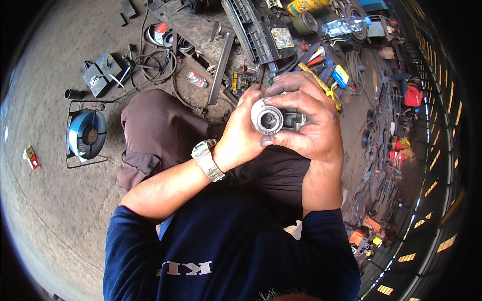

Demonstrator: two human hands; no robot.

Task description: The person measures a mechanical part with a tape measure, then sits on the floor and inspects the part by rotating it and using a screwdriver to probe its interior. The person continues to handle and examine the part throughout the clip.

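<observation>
A silvery metal machine part [260, 114] with a round ringed end and a dark bore is held up in front of me, above my lap. My left hand [237, 135] closes around its left side, and the fingertips are partly hidden behind it. My right hand [315, 118] grips it from the right, with blackened fingers curled over the top and the thumb below. A rougher cast section [295, 120] of the part shows between the right thumb and fingers. A metal wristwatch [208, 159] is on my left wrist.
Ahead lie a slotted dark metal frame [251, 32], a flat metal bar [221, 67], a yellow tape measure [321, 85] and a water bottle [346, 26]. A blue fan [86, 134] stands at left, near a grey box [99, 80] with cables.
</observation>
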